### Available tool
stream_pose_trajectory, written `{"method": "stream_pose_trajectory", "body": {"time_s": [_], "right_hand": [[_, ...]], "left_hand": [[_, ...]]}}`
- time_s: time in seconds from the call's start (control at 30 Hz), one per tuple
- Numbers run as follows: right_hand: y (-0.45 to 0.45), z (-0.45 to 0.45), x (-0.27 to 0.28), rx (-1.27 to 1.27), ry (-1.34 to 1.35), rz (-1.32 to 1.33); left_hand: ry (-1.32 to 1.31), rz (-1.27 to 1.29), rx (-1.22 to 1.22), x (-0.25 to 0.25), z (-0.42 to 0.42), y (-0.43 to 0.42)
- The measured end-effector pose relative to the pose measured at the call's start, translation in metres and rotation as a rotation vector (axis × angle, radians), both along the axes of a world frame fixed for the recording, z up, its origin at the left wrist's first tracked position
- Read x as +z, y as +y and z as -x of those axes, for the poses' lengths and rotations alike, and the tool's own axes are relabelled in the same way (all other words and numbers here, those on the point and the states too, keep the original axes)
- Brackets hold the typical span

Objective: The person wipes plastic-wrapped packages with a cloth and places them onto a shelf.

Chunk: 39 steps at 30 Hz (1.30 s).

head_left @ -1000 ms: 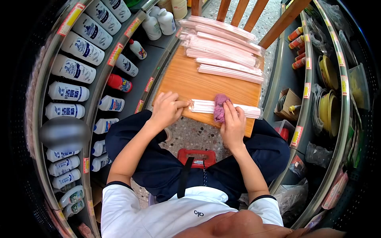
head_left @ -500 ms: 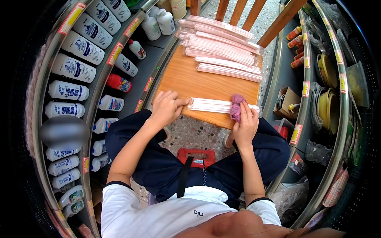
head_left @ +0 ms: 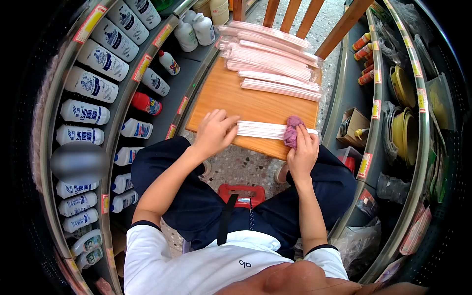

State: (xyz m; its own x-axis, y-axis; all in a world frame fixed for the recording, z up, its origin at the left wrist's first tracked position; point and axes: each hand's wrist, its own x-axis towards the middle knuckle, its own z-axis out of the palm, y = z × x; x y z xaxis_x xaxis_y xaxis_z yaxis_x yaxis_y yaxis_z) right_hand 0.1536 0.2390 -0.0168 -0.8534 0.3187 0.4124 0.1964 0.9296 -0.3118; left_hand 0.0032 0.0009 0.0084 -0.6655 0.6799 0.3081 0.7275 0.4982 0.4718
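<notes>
A slim pack of long white sticks in clear plastic (head_left: 260, 129) lies crosswise near the front edge of a wooden chair seat (head_left: 211, 93). My left hand (head_left: 215, 132) is at its left end, thumb and index finger closed about the tip of the wrapping. Bunched under the fingers of my right hand (head_left: 304, 152) is a purple cloth (head_left: 294, 132), pressed onto the pack's right part. The right end of the wrapping sticks out past those fingers. Farther back on the seat, several similar pinkish-white packs (head_left: 270, 59) lie in an overlapping pile.
Slatted chair back (head_left: 292, 17) rises behind the pile. Shelves of white bottles (head_left: 91, 83) curve along the left. Right-hand shelves carry yellow round items (head_left: 404, 137), a cardboard box (head_left: 355, 127) and orange-capped bottles (head_left: 364, 51). A red plastic object (head_left: 241, 194) is between my legs.
My left fingers have shifted slightly right and up over the pack's left end, where the loose wrapping showed before. My right hand and the cloth stay on the pack.
</notes>
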Motion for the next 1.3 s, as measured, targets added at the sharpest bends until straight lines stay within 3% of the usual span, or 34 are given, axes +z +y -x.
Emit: {"method": "stream_pose_trajectory", "body": {"time_s": [0.37, 0.87, 1.3], "right_hand": [[-0.014, 0.010, 0.002, 0.038, 0.012, 0.044], [-0.045, 0.035, -0.002, 0.117, 0.025, 0.088], [-0.010, 0.018, 0.001, -0.027, -0.012, 0.022]], "left_hand": [[-0.069, -0.060, -0.160, 0.005, 0.015, 0.017], [-0.101, -0.006, -0.021, 0.012, 0.029, -0.027], [-0.266, -0.029, 0.000, 0.011, 0.033, -0.027]]}}
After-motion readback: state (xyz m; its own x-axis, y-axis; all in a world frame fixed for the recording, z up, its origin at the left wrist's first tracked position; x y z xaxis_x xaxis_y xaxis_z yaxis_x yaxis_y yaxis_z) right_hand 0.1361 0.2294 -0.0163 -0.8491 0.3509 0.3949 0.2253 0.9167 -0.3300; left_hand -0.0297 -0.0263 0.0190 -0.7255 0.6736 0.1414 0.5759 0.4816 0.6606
